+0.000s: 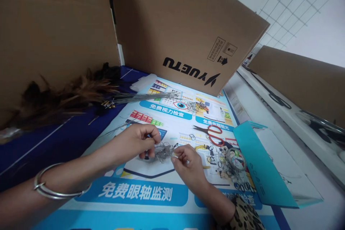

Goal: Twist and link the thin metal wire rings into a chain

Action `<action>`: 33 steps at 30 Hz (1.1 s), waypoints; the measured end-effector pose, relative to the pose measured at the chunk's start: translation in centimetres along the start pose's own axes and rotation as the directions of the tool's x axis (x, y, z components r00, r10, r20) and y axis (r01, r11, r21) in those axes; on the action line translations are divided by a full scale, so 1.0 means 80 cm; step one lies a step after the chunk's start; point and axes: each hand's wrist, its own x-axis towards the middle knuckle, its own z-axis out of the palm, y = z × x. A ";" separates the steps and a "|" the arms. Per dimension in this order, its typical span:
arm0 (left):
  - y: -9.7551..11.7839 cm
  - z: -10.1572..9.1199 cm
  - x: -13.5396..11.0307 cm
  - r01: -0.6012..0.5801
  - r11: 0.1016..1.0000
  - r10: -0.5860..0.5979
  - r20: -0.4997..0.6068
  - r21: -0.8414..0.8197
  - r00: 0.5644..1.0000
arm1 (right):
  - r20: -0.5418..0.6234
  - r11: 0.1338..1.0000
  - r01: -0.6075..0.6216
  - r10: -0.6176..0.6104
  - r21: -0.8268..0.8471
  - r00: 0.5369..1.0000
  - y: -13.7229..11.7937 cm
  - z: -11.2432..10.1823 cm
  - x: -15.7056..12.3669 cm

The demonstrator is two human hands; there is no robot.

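My left hand (140, 140), with a silver bangle on its wrist, has its fingers curled in a pinch over the left side of a tangled heap of thin grey wire pieces (164, 152). At the heap's right edge, my right hand (190, 165) is closed with thumb and fingertips together, beside a small dark loop (176, 145). Whatever lies between the fingertips of either hand is too small to make out. The heap rests on a printed blue-and-white sheet (113, 172). Behind my right hand are scissors with red handles (215, 135) and a yellow-handled tool (199, 147), partly hidden.
To the right sit a clear ring-shaped roll (236, 159), more tangled wire bits (229, 174) and an open teal box (250, 161). Long wires (145, 97) and brown feathers (78, 91) lie at the back left. A large cardboard box (183, 25) stands behind.
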 end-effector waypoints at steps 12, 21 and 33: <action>-0.003 0.003 -0.004 -0.034 0.990 0.033 -0.005 -0.135 0.999 | -0.008 0.999 0.027 -0.027 -0.021 1.000 -0.016 0.004 -0.007; -0.012 0.008 -0.007 -0.106 0.949 0.100 -0.037 -0.298 0.994 | -0.055 0.986 -0.161 0.158 -0.041 0.986 -0.007 0.030 -0.017; -0.008 0.013 -0.013 -0.055 0.908 0.061 0.000 -0.416 0.998 | -0.032 0.930 -0.208 0.228 0.304 0.973 -0.003 0.043 0.000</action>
